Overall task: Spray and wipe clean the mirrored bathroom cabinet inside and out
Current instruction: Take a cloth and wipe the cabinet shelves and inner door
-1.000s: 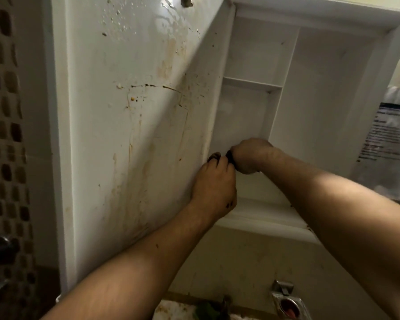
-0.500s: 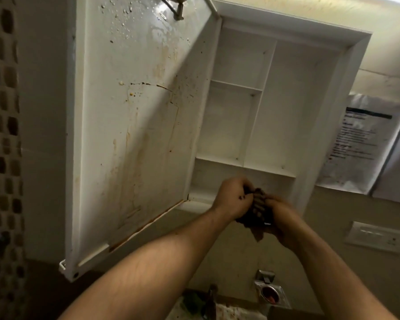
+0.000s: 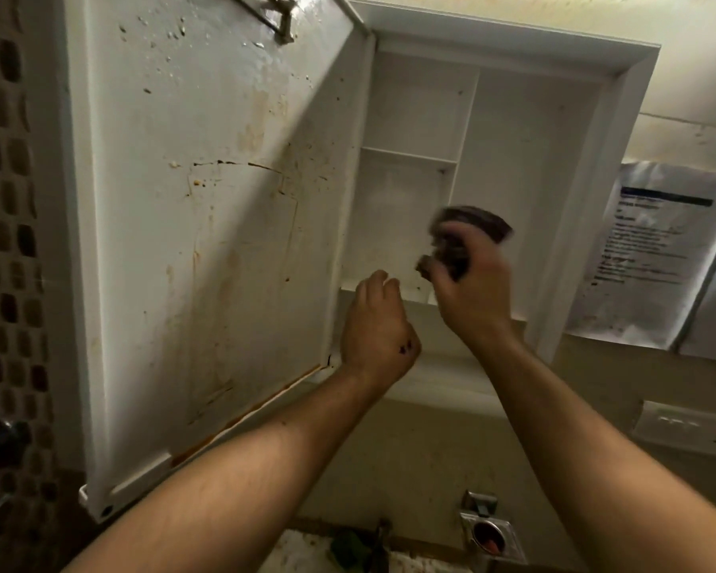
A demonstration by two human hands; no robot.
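**A:** what's the right hand [image 3: 472, 295] got?

**B:** a dark rag [image 3: 468, 233], bunched in its fingers. It's blurry, held up in front of the open cabinet [image 3: 525, 150], near the middle divider. The left hand [image 3: 379, 328] is loosely curled and empty, just by the bottom ledge. The door [image 3: 203, 241] hangs out to the left, streaked brown.

Left grip [image 3: 379, 328] loose, right grip [image 3: 470, 283] seemingly clenched
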